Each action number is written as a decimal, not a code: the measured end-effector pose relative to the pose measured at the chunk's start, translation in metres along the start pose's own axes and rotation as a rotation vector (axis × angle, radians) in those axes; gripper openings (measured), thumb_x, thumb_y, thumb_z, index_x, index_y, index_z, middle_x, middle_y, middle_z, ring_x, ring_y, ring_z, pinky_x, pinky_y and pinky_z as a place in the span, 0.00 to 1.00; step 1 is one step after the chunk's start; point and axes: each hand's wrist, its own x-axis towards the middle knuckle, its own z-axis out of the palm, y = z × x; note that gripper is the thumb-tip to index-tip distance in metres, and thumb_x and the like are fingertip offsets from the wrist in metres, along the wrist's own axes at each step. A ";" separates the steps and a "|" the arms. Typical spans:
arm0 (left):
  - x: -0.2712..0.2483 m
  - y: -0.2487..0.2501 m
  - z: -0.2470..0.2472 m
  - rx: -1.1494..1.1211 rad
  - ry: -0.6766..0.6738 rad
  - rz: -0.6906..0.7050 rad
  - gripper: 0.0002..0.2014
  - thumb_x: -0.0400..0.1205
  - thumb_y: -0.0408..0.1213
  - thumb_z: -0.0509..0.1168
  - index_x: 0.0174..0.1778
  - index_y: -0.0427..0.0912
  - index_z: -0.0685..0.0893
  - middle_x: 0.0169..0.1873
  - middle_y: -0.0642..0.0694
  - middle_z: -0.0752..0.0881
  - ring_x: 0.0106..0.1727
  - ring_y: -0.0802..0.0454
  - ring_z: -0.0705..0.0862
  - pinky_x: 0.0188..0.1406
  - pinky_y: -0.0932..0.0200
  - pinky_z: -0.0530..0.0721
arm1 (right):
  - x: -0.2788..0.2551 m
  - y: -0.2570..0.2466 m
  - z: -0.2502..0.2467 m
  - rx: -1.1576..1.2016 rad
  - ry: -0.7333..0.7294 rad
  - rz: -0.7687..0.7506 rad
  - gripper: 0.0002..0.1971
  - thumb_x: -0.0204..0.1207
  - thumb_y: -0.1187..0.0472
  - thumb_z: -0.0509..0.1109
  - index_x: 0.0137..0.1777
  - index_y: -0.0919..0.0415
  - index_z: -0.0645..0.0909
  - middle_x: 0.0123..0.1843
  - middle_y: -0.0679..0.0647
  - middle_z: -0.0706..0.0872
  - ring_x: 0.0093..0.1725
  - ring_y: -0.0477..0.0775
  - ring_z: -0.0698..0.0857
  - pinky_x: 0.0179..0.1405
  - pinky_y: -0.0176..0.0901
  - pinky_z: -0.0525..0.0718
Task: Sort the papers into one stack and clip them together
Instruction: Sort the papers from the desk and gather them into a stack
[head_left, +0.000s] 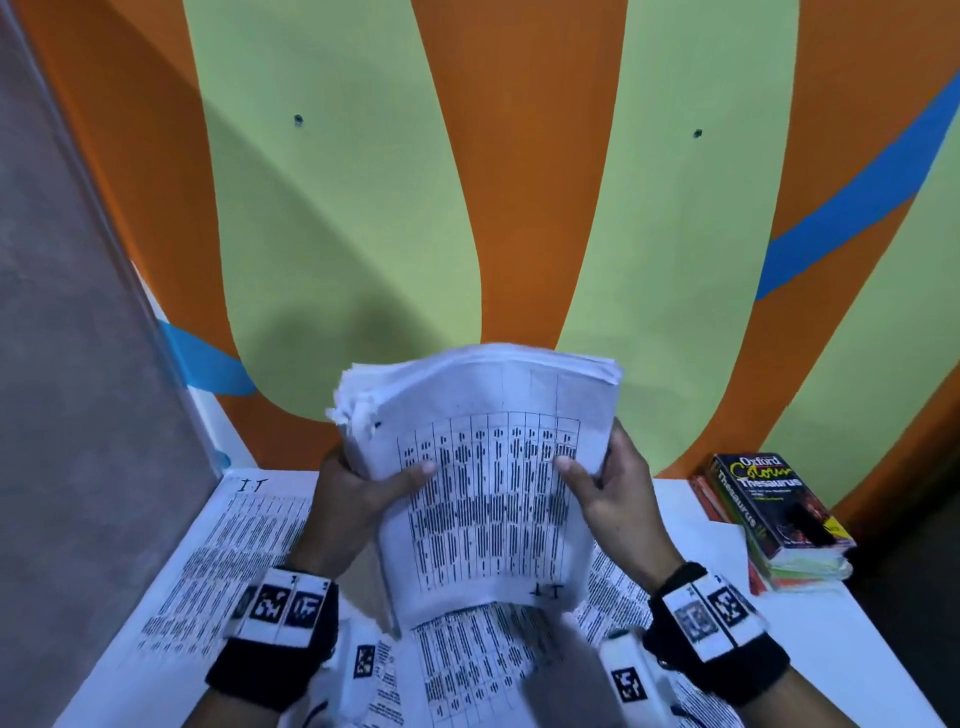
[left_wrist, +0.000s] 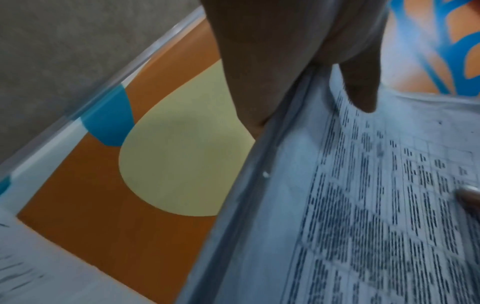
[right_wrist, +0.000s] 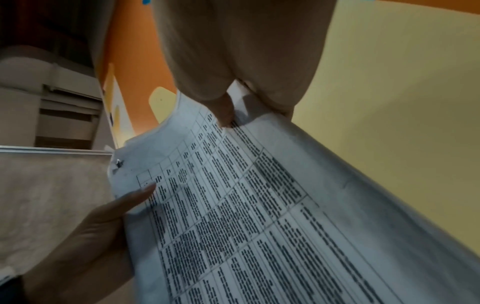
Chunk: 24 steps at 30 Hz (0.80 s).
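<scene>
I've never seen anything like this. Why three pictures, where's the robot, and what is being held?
There is no robot: a person works with bare hands. The wide picture comes from a camera worn on the head, looking down. The other two come from cameras strapped on each wrist. The left hand and right hand grip a thick stack of printed papers by its sides, tilted up over a white table. More printed sheets lie spread on the table, and a pile of books sits near its far right corner by the wall.
</scene>
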 end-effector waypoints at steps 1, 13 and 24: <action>0.001 0.000 -0.001 -0.013 -0.012 0.003 0.18 0.65 0.30 0.81 0.45 0.56 0.91 0.46 0.56 0.93 0.49 0.56 0.91 0.45 0.61 0.88 | 0.000 0.000 -0.001 0.021 -0.028 0.004 0.24 0.78 0.67 0.70 0.66 0.42 0.70 0.62 0.38 0.83 0.59 0.33 0.83 0.54 0.28 0.84; -0.007 -0.016 0.000 0.099 -0.033 -0.123 0.25 0.52 0.58 0.82 0.42 0.53 0.90 0.41 0.50 0.93 0.46 0.50 0.91 0.45 0.56 0.88 | -0.007 0.019 0.002 -0.013 -0.029 0.091 0.23 0.79 0.69 0.68 0.70 0.50 0.70 0.58 0.43 0.86 0.57 0.33 0.85 0.56 0.33 0.84; -0.008 -0.027 -0.025 0.518 0.121 -0.154 0.15 0.73 0.46 0.76 0.28 0.39 0.86 0.28 0.31 0.89 0.26 0.41 0.87 0.28 0.51 0.83 | -0.043 0.115 0.030 -0.863 -0.338 0.582 0.46 0.64 0.29 0.70 0.73 0.61 0.65 0.66 0.62 0.76 0.65 0.63 0.78 0.61 0.59 0.82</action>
